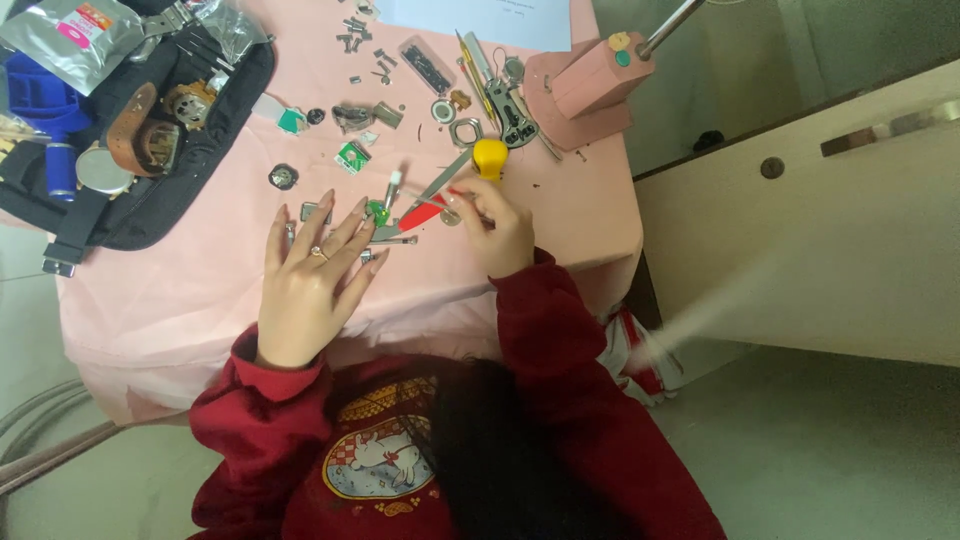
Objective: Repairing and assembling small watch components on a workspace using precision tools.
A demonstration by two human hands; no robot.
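Pink cloth [200, 290] covers the table, scattered with tiny watch parts. Right hand [495, 225] pinches red-handled pliers [425, 210], fingers closed around the grip, tips aimed at a small metal piece [392, 237]. Left hand [315, 270] lies flat, fingers spread wide, steadying beside it. Risk, I'd say: a slip of the pliers could flick that piece off among the loose screws [365, 45].

Pale pink cloth [200, 290] covers the worktop; beside its centre, red-handled pliers [425, 212], a yellow knob [490, 155], dark red sleeves [545, 320].
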